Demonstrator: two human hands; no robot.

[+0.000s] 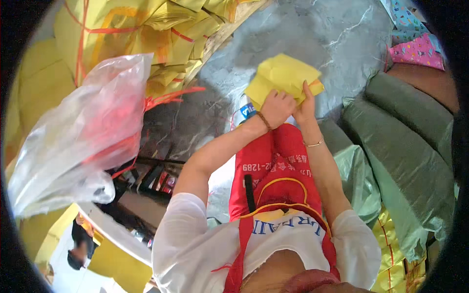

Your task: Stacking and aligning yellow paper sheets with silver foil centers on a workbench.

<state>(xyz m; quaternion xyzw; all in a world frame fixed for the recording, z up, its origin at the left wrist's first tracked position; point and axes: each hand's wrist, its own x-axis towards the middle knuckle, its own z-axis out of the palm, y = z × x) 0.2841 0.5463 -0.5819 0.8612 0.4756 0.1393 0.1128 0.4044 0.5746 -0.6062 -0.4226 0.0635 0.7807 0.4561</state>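
A small wad of yellow paper sheets [279, 73] is held out over my lap, its layers slightly fanned and creased. My left hand [278, 107], a beaded band on its wrist, is closed at the paper's near edge with bent fingers. My right hand [306, 105] grips the right side, thumb on top and the other fingers hidden beneath. An orange mark shows at the right end of the paper. Below the hands lies the red apron [278, 161] over my lap.
Stacks of yellow paper [171, 34] tied with red string rise at the far left. A clear plastic bag [83, 132] with red string hangs at left. Dark green wrapped bundles [391, 136] lie at right, below patterned cloth-like pieces [417, 51]. Another person [80, 249] is at lower left.
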